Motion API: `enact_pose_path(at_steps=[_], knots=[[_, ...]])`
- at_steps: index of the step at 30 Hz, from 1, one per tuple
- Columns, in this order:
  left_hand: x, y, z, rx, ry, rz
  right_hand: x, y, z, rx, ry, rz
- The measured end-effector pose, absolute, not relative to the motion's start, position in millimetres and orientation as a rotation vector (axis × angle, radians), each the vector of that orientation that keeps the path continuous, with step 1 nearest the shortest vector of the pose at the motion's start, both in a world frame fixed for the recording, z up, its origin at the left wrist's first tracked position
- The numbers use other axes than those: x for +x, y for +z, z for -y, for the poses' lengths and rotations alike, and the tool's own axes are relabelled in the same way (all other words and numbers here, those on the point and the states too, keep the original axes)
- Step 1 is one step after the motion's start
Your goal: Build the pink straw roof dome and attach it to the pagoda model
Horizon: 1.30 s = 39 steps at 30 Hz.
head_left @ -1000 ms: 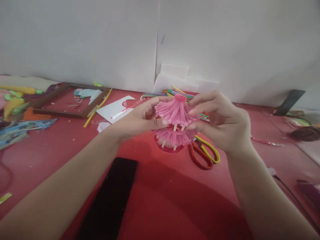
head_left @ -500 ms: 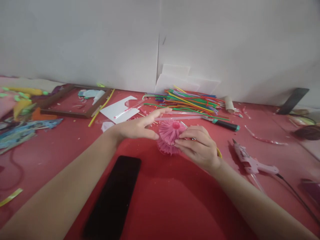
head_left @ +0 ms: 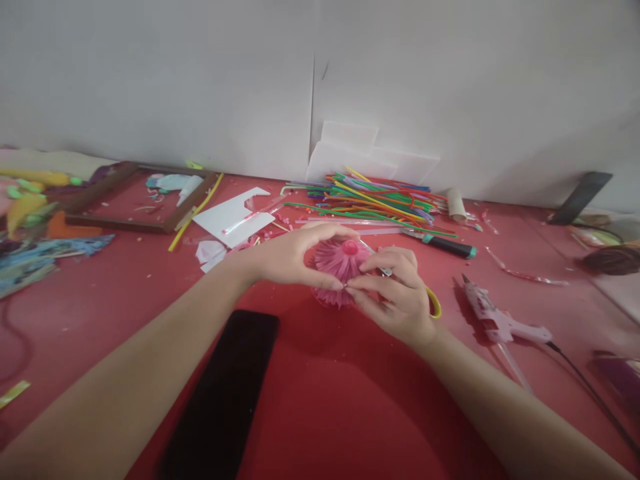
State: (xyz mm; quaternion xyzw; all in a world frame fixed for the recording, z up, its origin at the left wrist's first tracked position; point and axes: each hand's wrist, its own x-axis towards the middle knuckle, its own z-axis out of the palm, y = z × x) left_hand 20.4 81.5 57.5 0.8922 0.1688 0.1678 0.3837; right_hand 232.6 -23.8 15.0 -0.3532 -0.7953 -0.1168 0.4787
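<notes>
A small pink pleated ornament (head_left: 340, 259) with two fringed tiers and a round pink knob on top stands on the red table in front of me. My left hand (head_left: 295, 257) curves around its left side, the thumb pressed along the front of the upper tier and the fingers behind it. From the right, my right hand (head_left: 393, 287) pinches the edge of the same tier, its fingertips close to my left thumb. A yellow loop (head_left: 434, 305), like a scissors handle, shows partly from under my right hand.
A black phone (head_left: 225, 393) lies near my left forearm. At the back are a pile of coloured pipe cleaners (head_left: 380, 200), cut white paper (head_left: 235, 220) and a utility knife (head_left: 450, 245). A pink glue gun (head_left: 500, 320) with its cord lies right; a brown frame (head_left: 120, 223) sits left.
My left hand has moved right and closed around the pink ornament, its thumb now at the front beside my right fingertips. My right hand keeps its pinch. The view has shifted slightly.
</notes>
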Motion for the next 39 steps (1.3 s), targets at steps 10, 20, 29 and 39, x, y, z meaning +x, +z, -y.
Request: enact_pose_path(at_steps=[10,20,29,39], knots=[[26,69,-72,2.363,0.375,-0.445,234,21,24,-0.908,-0.159,1.978],[30,68,-71,2.284,0.380,-0.478,246,26,24,-0.859,-0.038,2.051],[30,65,-70,2.227,0.411,-0.459,239,26,26,-0.895,-0.132,2.033],[32,67,-68,2.176,0.389,-0.562,252,16,17,-0.813,-0.124,2.027]])
